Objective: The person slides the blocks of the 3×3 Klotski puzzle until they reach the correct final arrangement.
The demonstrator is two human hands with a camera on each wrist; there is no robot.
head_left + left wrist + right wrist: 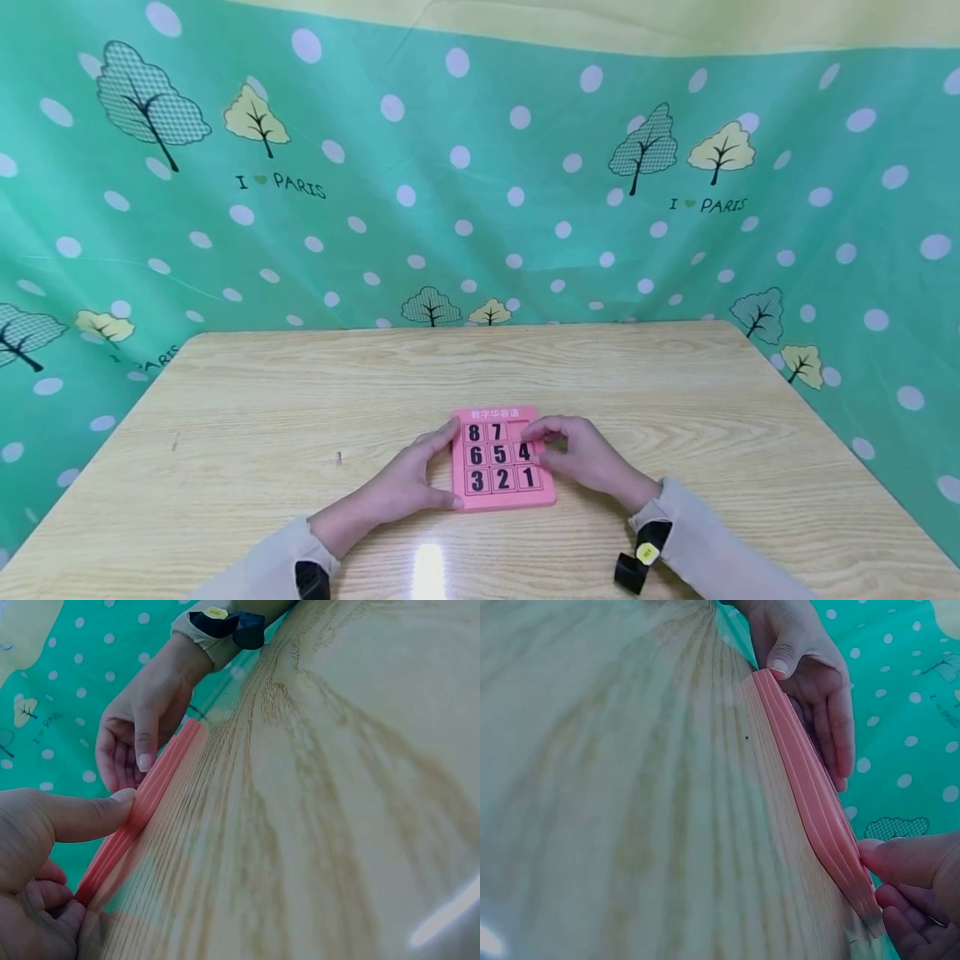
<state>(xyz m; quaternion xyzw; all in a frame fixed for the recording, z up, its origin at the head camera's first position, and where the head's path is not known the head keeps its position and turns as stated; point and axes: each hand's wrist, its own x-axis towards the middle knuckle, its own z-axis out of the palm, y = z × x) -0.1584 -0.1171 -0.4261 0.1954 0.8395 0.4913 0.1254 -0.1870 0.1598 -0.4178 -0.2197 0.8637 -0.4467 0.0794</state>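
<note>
A pink number slide puzzle (pixel 505 502) lies flat on the wooden table, with black numbers on its square tiles. Its rows read 8, 7, then 6, 5, 4, then 3, 2, 1, with a gap at the top right. My left hand (pixel 405 479) grips the puzzle's left side, thumb at the near corner and fingers at the far corner. At the right side, my right hand (pixel 588 457) touches the puzzle, its thumb beside the 4 tile (pixel 523 452) and its fingertips over the gap. Edge-on, the pink frame shows in the left wrist view.
The wooden table (pixel 300 400) extends around the puzzle on all sides. A green dotted cloth (pixel 465 208) printed with trees hangs behind and beside it. Black straps with a yellow dot (pixel 647 552) sit at the right wrist, and light glares off the near table surface.
</note>
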